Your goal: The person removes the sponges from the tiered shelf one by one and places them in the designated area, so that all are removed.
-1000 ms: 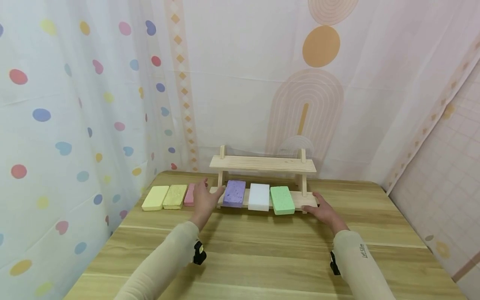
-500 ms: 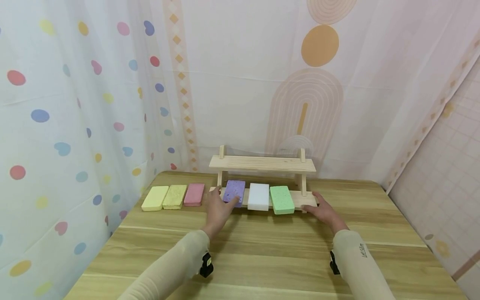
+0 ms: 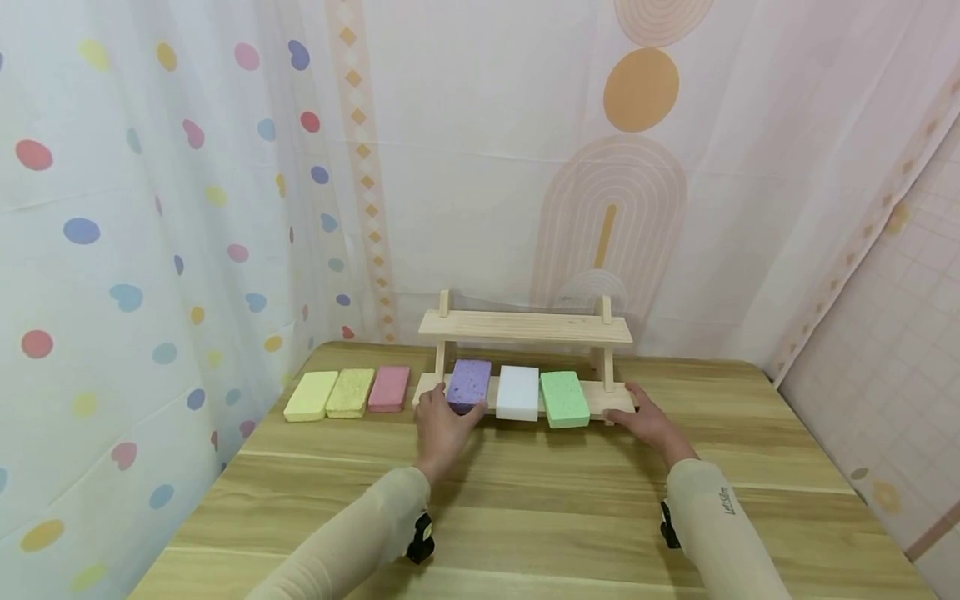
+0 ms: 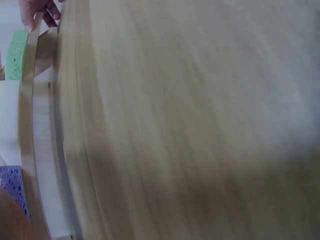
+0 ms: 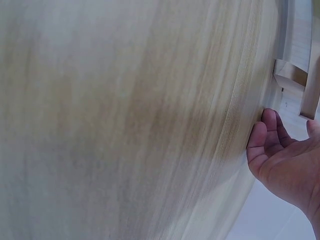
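Observation:
A two-tier wooden shelf [image 3: 525, 327] stands at the back of the table. On its lower board lie a purple sponge [image 3: 470, 382], a white sponge [image 3: 517, 392] and a green sponge [image 3: 565, 398], side by side. My left hand [image 3: 442, 427] holds the purple sponge, thumb at its front right corner and fingers along its left side; in the left wrist view the hand partly hides that sponge [image 4: 12, 182]. My right hand [image 3: 651, 423] grips the right end of the lower board, thumb at its front. The right wrist view shows its lower fingers [image 5: 270, 132] loosely curled.
Left of the shelf, a pale yellow sponge [image 3: 311, 396], a darker yellow sponge [image 3: 350, 393] and a pink sponge [image 3: 389, 389] lie in a row on the wooden table [image 3: 525, 517]. A patterned curtain [image 3: 480, 208] hangs behind.
My left hand has moved right, from beside the pink sponge to the purple one, uncovering the pink sponge. The right hand has stayed at the shelf's right end.

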`<state>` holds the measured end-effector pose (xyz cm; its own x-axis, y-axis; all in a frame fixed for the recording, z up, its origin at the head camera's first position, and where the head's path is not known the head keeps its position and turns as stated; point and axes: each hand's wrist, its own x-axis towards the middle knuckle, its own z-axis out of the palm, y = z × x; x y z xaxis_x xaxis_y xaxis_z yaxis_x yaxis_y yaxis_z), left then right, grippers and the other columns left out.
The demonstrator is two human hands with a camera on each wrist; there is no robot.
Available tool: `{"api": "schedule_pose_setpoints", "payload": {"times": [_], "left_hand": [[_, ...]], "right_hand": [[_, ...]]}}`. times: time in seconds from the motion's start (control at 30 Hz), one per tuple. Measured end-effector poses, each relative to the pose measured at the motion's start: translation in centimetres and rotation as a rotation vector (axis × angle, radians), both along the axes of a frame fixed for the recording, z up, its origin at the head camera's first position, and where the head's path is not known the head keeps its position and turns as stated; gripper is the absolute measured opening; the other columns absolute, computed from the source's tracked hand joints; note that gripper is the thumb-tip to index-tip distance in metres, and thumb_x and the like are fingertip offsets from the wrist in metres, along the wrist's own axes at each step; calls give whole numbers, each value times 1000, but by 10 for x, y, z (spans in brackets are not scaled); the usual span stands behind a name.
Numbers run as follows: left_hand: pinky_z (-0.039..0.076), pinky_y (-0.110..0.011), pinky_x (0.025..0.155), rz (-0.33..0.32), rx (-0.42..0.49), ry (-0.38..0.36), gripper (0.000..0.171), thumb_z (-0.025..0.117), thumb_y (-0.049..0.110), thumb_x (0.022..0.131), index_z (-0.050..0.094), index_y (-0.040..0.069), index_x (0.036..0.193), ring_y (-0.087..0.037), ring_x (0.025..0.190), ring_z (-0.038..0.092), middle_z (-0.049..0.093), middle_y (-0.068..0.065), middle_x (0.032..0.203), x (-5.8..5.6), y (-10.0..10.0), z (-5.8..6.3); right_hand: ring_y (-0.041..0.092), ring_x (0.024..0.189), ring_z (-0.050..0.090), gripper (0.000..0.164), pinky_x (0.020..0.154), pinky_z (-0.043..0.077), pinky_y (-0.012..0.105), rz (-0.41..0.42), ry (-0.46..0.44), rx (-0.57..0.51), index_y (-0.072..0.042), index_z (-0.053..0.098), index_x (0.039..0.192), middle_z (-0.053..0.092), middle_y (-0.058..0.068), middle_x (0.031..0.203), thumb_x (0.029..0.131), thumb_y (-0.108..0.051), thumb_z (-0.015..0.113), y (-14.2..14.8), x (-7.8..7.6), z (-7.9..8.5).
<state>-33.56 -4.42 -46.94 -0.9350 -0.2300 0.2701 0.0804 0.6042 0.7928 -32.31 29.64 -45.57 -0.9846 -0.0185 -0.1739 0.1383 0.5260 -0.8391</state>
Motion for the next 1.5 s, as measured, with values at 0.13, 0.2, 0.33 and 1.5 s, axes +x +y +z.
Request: {"api": "schedule_pose_setpoints", "payload": {"times": [0.13,0.2,0.33,1.5], "left_hand": [[41,-50,98,22,-9,-20,91,83,46,76,44,-3,142,-40,119,44,44,-26,135,0,4,-1],[42,-50,97,29,-10,-26,91,83,46,76,43,-3,142,-39,119,45,44,-25,135,0,6,-2],[43,-49,95,44,-20,-25,90,83,46,75,45,-4,140,-37,116,46,45,-24,132,1,9,-3],[42,-48,94,26,84,36,79,81,38,78,46,-4,136,-33,109,49,48,-18,123,11,-9,0]], "right_hand": [[52,142,13,93,111,19,65,3,2,7,-7,3,159,8,35,157,96,-43,62,0,0,0],[52,142,12,93,111,18,65,4,4,8,-7,4,159,8,35,157,96,-43,62,0,-1,0],[52,142,14,93,111,19,65,2,-1,5,-7,3,159,9,35,157,96,-43,62,0,0,1],[52,141,18,90,110,22,64,0,9,11,-8,3,159,13,35,156,97,-40,61,0,0,-2]]}}
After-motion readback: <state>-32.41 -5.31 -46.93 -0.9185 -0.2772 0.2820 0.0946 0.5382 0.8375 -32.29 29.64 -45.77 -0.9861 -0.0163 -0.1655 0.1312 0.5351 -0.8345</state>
